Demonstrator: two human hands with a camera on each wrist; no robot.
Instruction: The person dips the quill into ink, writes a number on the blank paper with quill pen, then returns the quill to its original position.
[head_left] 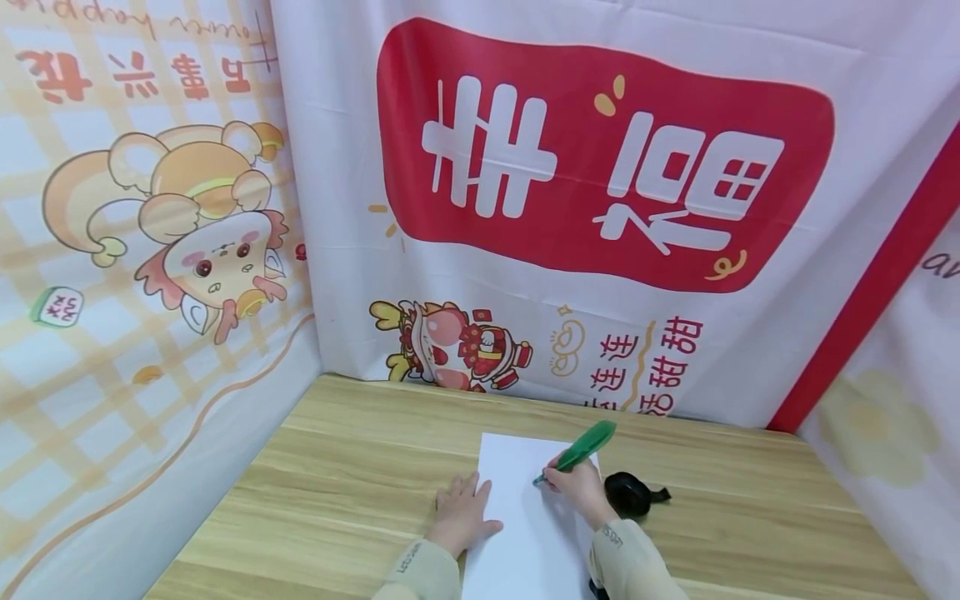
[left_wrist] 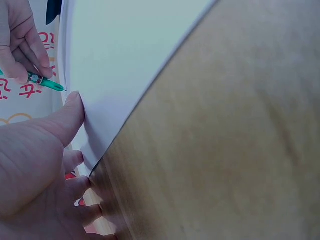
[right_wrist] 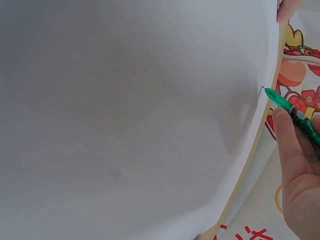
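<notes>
A sheet of white paper [head_left: 525, 542] lies on the wooden table. My right hand [head_left: 581, 486] pinches a green pen [head_left: 588, 444] low on its barrel, tip down at the upper part of the sheet. In the right wrist view a short thin dark line shows at the tip of the green pen [right_wrist: 287, 106]. On the sheet's left edge rests my left hand [head_left: 461, 514], fingers spread and thumb lying on the paper. The left wrist view shows the left thumb on the paper [left_wrist: 120, 60], with the other fingers at its edge.
The wood-grain table [head_left: 337, 467] extends to both sides of the paper. A black rounded object [head_left: 628, 495] with a short tail is beside my right wrist. Printed cloth [head_left: 337, 208] hangs behind the table, and another patterned cloth [head_left: 90, 350] hangs along the left.
</notes>
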